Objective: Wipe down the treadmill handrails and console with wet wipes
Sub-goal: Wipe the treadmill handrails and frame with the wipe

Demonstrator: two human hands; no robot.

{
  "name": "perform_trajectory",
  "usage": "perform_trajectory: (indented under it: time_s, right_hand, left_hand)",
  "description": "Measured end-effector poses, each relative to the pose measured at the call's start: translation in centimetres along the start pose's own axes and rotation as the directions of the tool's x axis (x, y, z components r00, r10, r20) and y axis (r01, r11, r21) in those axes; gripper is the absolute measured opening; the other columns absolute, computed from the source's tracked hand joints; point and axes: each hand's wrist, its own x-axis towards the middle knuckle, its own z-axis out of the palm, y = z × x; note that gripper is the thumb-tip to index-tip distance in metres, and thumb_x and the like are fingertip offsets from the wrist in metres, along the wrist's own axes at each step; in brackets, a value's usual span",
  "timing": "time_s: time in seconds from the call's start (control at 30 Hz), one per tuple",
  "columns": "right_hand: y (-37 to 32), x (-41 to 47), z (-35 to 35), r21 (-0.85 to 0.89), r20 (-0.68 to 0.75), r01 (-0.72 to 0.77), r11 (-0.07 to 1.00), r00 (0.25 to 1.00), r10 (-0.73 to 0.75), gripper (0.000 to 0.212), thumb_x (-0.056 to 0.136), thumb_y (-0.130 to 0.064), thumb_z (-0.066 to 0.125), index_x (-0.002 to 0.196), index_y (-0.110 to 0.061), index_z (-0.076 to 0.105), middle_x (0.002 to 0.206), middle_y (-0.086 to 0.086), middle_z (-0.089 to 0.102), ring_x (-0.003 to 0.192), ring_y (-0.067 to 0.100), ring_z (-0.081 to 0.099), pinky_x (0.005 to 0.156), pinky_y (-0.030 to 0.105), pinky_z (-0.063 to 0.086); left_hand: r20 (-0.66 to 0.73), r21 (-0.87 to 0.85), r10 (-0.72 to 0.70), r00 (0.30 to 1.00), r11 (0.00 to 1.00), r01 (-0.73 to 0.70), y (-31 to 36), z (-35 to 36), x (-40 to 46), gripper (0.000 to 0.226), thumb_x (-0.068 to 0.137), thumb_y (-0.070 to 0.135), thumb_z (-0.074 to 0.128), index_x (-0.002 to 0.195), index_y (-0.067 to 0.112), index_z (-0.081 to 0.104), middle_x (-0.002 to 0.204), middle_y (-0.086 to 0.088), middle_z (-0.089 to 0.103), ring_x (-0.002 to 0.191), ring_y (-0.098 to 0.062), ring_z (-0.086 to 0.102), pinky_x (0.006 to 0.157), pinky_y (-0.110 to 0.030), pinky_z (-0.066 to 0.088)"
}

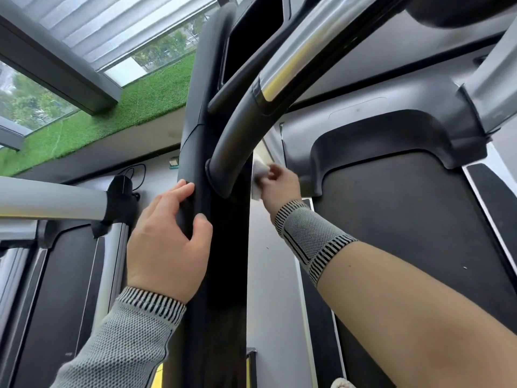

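We see our left hand (167, 233) wrapped around the black post (218, 247) of the treadmill, fingers on its far side and thumb on the near face, gripping it just below the point where the curved handrail (237, 133) joins it. Our right hand (279, 186) reaches past the post on its right side, fingers curled around a crumpled white wipe (258, 175), pressing it against the post's right edge beside the base of the handrail. Part of the wipe is hidden behind the post and the fingers. Both wrists wear grey knit bands with black and white striped edges; the one on the right wrist (310, 239) sits just behind the hand.

The handrail rises from its dark padded lower section into a shiny metal tube (302, 57). To the right lies the dark belt (405, 219) under a grey motor cover (377, 133). At left, another grey rail (50, 203) belongs to a neighbouring machine, with green turf (117, 116) and windows (33, 102) beyond.
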Motion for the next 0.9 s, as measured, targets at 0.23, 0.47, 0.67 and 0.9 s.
perform_trajectory:
  time_s: [0.23, 0.47, 0.67, 0.9]
  right_hand:
    - [0.4, -0.7, 0.6, -0.158, 0.046, -0.038, 0.987, 0.998, 0.046, 0.008, 0.084, -0.011, 0.06, 0.079, -0.015, 0.065, 0.071, 0.003, 0.062, 0.073, 0.023, 0.061, 0.066, 0.027, 0.047]
    - [-3.2, 2.4, 1.7, -0.092, -0.001, 0.107, 0.99, 0.994, -0.108, 0.026, 0.087, -0.008, 0.057, 0.066, -0.023, 0.058, 0.054, -0.012, 0.048, 0.053, 0.004, 0.045, 0.057, 0.019, 0.038]
    - [-0.8, 2.3, 0.8, -0.268, 0.002, -0.117, 0.956, 0.993, 0.122, 0.016, 0.084, -0.006, 0.055, 0.071, -0.013, 0.059, 0.059, 0.0, 0.051, 0.063, 0.018, 0.051, 0.049, 0.02, 0.038]
    - [0.6, -5.3, -0.4, -0.225, 0.182, 0.012, 0.974, 0.983, 0.03, 0.014, 0.084, -0.005, 0.054, 0.085, -0.017, 0.062, 0.063, -0.007, 0.052, 0.057, 0.01, 0.049, 0.048, 0.014, 0.039]
  left_hand:
    - [0.003, 0.001, -0.027, 1.0, 1.0, 0.027, 0.0, 0.2, -0.1, 0.041, 0.085, 0.017, 0.061, 0.126, 0.021, 0.058, 0.132, 0.012, 0.055, 0.1, -0.03, 0.062, 0.096, -0.038, 0.045]
    - [-0.013, -0.008, -0.029, 0.999, 1.0, 0.029, -0.6, 0.7, -0.1, 0.042, 0.084, 0.017, 0.061, 0.126, 0.021, 0.057, 0.132, 0.011, 0.055, 0.101, -0.03, 0.061, 0.098, -0.034, 0.043]
    - [0.044, -0.008, -0.023, 0.999, 1.0, 0.023, -1.1, 0.3, 0.0, 0.046, 0.087, 0.017, 0.058, 0.132, 0.023, 0.054, 0.138, 0.011, 0.051, 0.127, -0.006, 0.045, 0.1, -0.013, 0.024]
    - [0.094, -0.031, -0.07, 0.993, 0.997, 0.073, -1.9, -0.9, -3.1, 0.047, 0.089, 0.019, 0.058, 0.135, 0.018, 0.051, 0.141, 0.006, 0.049, 0.129, -0.009, 0.043, 0.102, -0.017, 0.025]
